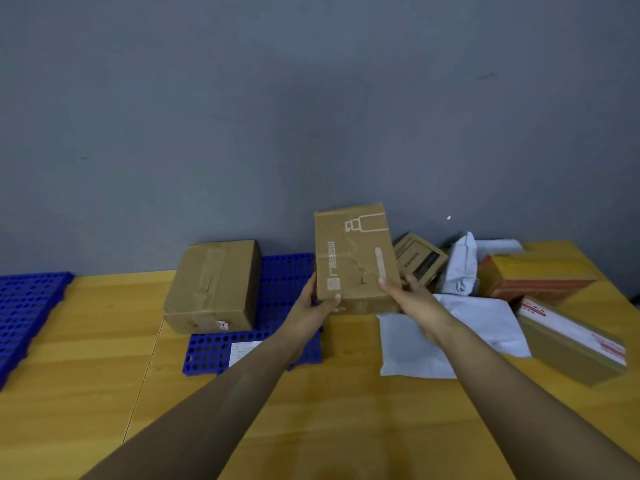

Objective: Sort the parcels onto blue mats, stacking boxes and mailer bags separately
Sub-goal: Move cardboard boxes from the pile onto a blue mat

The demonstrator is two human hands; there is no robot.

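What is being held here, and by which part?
A printed cardboard box, by its lower corners: left hand on the left, right hand on the right.

Both hands hold brown box (353, 258) upright above table (104, 341): left hand (313, 304) grips lower left corner, right hand (405, 292) grips lower right edge. Larger box (214, 285) sits on blue mat (277, 292). Second blue mat (24, 306) far left. White mailer bags (450, 334), further boxes (536, 275) at right.

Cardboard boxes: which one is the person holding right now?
The upright box with the white bottle print, gripped by the left hand and right hand; the plain taped box and the others lie untouched.
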